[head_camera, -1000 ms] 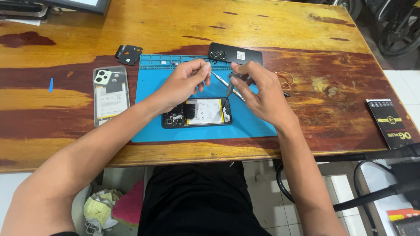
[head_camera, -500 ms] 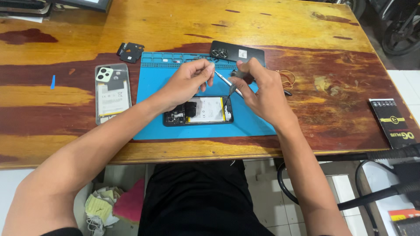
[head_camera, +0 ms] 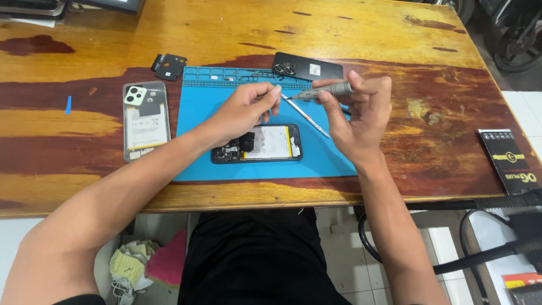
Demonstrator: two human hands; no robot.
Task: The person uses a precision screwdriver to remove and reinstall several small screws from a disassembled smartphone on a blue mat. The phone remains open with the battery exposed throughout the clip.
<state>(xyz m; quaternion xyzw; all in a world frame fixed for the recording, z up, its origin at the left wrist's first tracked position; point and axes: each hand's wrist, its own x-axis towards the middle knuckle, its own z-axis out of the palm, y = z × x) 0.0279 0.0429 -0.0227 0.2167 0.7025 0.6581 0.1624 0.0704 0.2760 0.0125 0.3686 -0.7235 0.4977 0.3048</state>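
An opened black phone (head_camera: pixel 257 143) lies on a blue work mat (head_camera: pixel 197 161), its battery and boards showing. My right hand (head_camera: pixel 358 121) holds a grey screwdriver (head_camera: pixel 327 89) level above the mat, tip pointing left. My left hand (head_camera: pixel 243 110) hovers over the phone's upper edge, thumb and fingers pinched at the screwdriver's tip. Whether a small part sits between those fingers is too small to tell. A thin metal tool (head_camera: pixel 305 114) lies slanted on the mat between the hands.
A black back cover (head_camera: pixel 307 68) rests at the mat's far edge. A phone in a clear case (head_camera: pixel 145 118) lies left of the mat, a small black part (head_camera: pixel 168 65) behind it. A black box (head_camera: pixel 508 161) and cables (head_camera: pixel 485 254) are at right.
My right hand has turned the screwdriver up so it lies level, and my left fingertips have closed on its tip. The phone and the metal tool have stayed put.
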